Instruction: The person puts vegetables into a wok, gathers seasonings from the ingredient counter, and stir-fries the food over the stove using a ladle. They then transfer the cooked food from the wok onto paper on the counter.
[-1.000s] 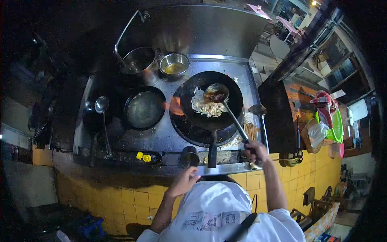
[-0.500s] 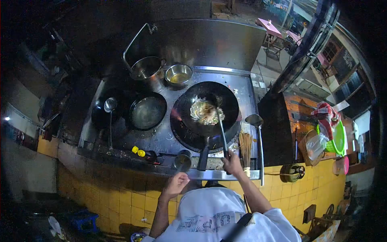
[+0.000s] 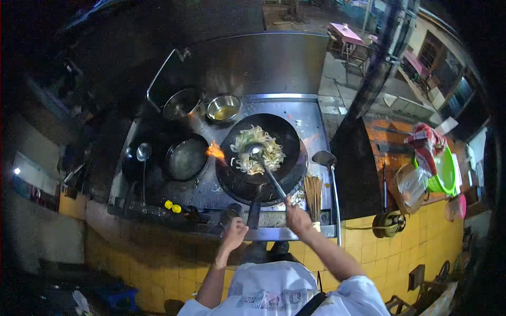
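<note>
My right hand (image 3: 299, 221) is wrapped round the handle of a ladle (image 3: 272, 176). The ladle's bowl rests in pale, sliced food (image 3: 274, 152), which looks like noodles or vegetables, inside a black wok (image 3: 287, 131). The wok's handle (image 3: 254, 213) points toward me, with neither hand on it. To its left, my left hand (image 3: 234, 233) has its fingers loosely curled and holds nothing that I can see. It is just below a dark metal cup (image 3: 230, 211); whether they touch I cannot tell. Orange flame (image 3: 215, 151) licks up at the wok's left side.
Left of the wok sits a second pan (image 3: 188, 158) with liquid; another ladle (image 3: 143, 152) lies beyond it. A steel bowl (image 3: 223, 108) and a pot (image 3: 183, 103) stand behind. A bamboo brush (image 3: 313, 197) and a spatula (image 3: 324, 158) lie right. Yellow-capped bottles (image 3: 172, 206) are near the front edge.
The ladle's bowl has come into clear view over the food, which is more spread out. Flame has appeared left of the wok. My left hand has moved up toward the cup. The camera view has shifted.
</note>
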The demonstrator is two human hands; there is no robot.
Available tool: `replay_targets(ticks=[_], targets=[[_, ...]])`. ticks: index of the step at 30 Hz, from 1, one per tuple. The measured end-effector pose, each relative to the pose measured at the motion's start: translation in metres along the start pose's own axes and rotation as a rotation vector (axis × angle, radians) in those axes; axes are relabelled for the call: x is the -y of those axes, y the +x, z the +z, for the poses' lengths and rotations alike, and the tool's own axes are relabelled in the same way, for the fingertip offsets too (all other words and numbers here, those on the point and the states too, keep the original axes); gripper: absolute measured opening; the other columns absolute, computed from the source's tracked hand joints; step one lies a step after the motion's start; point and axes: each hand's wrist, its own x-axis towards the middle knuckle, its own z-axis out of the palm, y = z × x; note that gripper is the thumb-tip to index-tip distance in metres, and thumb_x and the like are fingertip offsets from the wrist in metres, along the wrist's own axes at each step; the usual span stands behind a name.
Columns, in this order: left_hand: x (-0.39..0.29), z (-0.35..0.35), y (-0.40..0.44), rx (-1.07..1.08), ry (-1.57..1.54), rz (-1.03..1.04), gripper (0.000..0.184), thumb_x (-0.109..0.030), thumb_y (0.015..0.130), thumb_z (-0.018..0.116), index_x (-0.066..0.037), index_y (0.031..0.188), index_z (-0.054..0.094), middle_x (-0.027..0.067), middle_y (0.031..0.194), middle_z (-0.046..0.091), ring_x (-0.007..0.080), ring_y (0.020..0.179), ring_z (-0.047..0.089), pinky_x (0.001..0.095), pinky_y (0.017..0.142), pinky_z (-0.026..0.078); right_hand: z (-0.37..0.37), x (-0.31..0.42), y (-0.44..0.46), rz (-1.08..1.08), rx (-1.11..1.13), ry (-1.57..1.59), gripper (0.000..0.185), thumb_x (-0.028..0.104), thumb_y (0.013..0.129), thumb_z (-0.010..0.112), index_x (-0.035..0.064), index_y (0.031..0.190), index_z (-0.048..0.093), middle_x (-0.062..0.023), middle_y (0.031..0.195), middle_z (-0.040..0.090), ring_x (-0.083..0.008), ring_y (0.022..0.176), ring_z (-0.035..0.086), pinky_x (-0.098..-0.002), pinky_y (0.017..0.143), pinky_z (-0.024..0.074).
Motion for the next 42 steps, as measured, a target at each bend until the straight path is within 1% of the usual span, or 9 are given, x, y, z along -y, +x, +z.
replay_targets(ticks=[3, 5, 9, 11, 17, 20, 23, 26, 42], targets=[[0.062, 0.045, 0.045, -0.202, 0.168, 0.122, 0.039, -0.019, 0.086, 0.064, -0.001, 0.117, 0.048, 0.0124, 0.092, 0.061, 0.025, 0.084, 0.063, 0.0377, 0.075, 0.05, -0.047, -0.032, -0.036, -0.038, -0.007, -0.094, 0.046, 0.013, 0.091, 0.038, 0.0005, 0.136, 0.036, -0.0192, 0.079, 0.064, -0.031, 0.068, 0.067, -0.0395, 0.052, 0.0543], [0.126, 0.065, 0.1, 0.182, 0.12, 0.269, 0.038, -0.017, 0.085, 0.064, -0.001, 0.116, 0.049, 0.0124, 0.095, 0.061, 0.024, 0.077, 0.064, 0.0379, 0.07, 0.052, -0.065, -0.014, -0.043, 0.101, -0.001, -0.024, 0.046, 0.014, 0.091, 0.038, 0.001, 0.135, 0.038, -0.0166, 0.078, 0.065, -0.0294, 0.067, 0.067, -0.0397, 0.052, 0.0548], [0.045, 0.07, 0.105, 0.461, -1.117, -0.64, 0.028, -0.016, 0.085, 0.063, -0.004, 0.108, 0.056, 0.0106, 0.094, 0.063, 0.0212, 0.068, 0.064, 0.0358, 0.061, 0.054, 0.047, -0.005, -0.002, 0.004, -0.117, -0.21, 0.045, 0.012, 0.087, 0.045, -0.0009, 0.13, 0.043, -0.0154, 0.079, 0.066, -0.0245, 0.071, 0.068, -0.0382, 0.059, 0.0549], [0.054, 0.08, 0.111, 0.762, -1.338, -0.409, 0.018, -0.023, 0.084, 0.062, -0.004, 0.085, 0.061, 0.0078, 0.075, 0.061, 0.0214, 0.069, 0.061, 0.0322, 0.06, 0.052, 0.001, -0.017, -0.019, -0.038, -0.028, 0.139, 0.039, 0.011, 0.084, 0.048, 0.0063, 0.122, 0.05, -0.0186, 0.083, 0.065, -0.0302, 0.075, 0.067, -0.0434, 0.065, 0.053], [-0.154, 0.014, -0.009, 0.506, -1.351, -0.49, 0.014, -0.015, 0.084, 0.06, -0.005, 0.078, 0.052, 0.0052, 0.065, 0.055, 0.0151, 0.057, 0.054, 0.0299, 0.057, 0.048, -0.141, -0.003, -0.109, 0.018, 0.012, 0.046, 0.028, 0.017, 0.083, 0.052, 0.0108, 0.109, 0.058, -0.0229, 0.082, 0.064, -0.0379, 0.082, 0.063, -0.0473, 0.069, 0.0512], [-0.108, -0.005, 0.013, 0.607, -1.35, -0.611, 0.012, -0.015, 0.085, 0.06, -0.007, 0.077, 0.055, 0.0037, 0.063, 0.055, 0.0149, 0.058, 0.054, 0.0292, 0.058, 0.047, -0.113, -0.005, -0.111, -0.079, -0.011, 0.111, 0.028, 0.013, 0.082, 0.052, 0.0082, 0.109, 0.057, -0.0236, 0.077, 0.062, -0.0388, 0.077, 0.063, -0.0484, 0.066, 0.0507], [-0.03, 0.029, 0.009, 0.411, -0.694, 0.077, 0.014, -0.019, 0.086, 0.059, -0.006, 0.078, 0.058, 0.0042, 0.064, 0.056, 0.0144, 0.057, 0.055, 0.0261, 0.057, 0.046, -0.102, 0.005, -0.12, -0.058, -0.093, 0.083, 0.03, 0.009, 0.082, 0.05, 0.0076, 0.111, 0.055, -0.0223, 0.072, 0.061, -0.0387, 0.072, 0.063, -0.0491, 0.064, 0.0507], [-0.088, 0.029, -0.052, 0.458, -1.058, -0.596, 0.011, -0.012, 0.082, 0.061, -0.004, 0.076, 0.057, 0.0058, 0.065, 0.056, 0.0179, 0.056, 0.057, 0.032, 0.055, 0.048, -0.091, 0.016, -0.124, 0.008, -0.114, -0.025, 0.035, 0.007, 0.082, 0.049, 0.0063, 0.116, 0.052, -0.0194, 0.068, 0.061, -0.0379, 0.066, 0.063, -0.0492, 0.058, 0.0506], [-0.081, 0.0, -0.009, 0.493, -1.106, -0.521, 0.01, -0.012, 0.081, 0.062, -0.002, 0.081, 0.059, 0.0071, 0.066, 0.058, 0.0172, 0.057, 0.058, 0.0282, 0.058, 0.049, -0.051, 0.008, -0.112, 0.026, -0.117, -0.073, 0.035, 0.007, 0.09, 0.038, 0.0041, 0.124, 0.046, -0.021, 0.07, 0.063, -0.0374, 0.064, 0.064, -0.0459, 0.055, 0.0528]])
